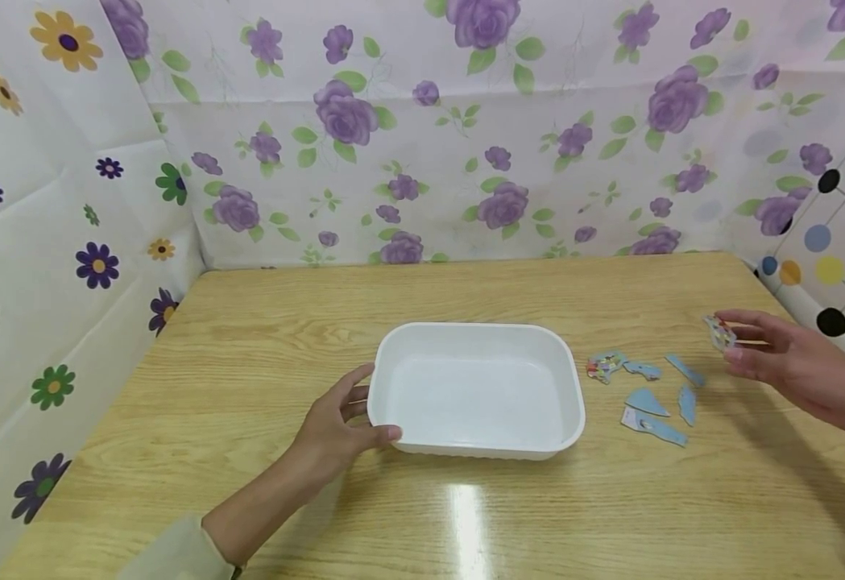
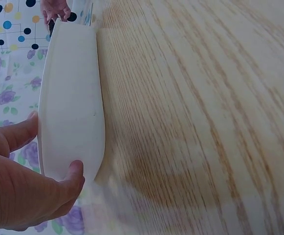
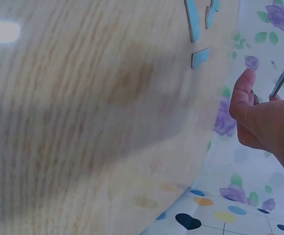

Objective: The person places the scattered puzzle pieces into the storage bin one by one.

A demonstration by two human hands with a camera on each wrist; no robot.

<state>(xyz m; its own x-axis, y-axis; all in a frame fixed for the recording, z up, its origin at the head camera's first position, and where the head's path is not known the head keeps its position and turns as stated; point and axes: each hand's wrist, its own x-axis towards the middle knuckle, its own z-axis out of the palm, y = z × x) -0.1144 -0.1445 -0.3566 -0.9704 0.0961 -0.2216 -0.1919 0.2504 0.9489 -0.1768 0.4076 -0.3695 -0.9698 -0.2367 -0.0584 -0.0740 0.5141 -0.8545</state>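
Note:
A white rectangular plastic basin [image 1: 476, 448] stands on the wooden table. My left hand [image 1: 344, 423] grips its left end, the thumb over the front left corner and the fingers along the side. The left wrist view shows that hand [image 2: 39, 183] against the basin's outer wall [image 2: 73, 98]. Off to the right, my right hand [image 1: 777, 350] pinches a small flat printed piece [image 1: 720, 332] above the table. Seen from the right wrist, this piece [image 3: 281, 81] is edge-on and thin. Between basin and right hand lie several flat light-blue pieces [image 1: 647, 401], one [image 1: 605, 365] with a colourful print.
The wood-grain table [image 1: 263, 346] reaches back to a wall covering [image 1: 436, 161] with purple flowers. A flowered sheet [image 1: 67, 217] hangs at the left, and a dotted one [image 1: 835, 258] stands at the right edge.

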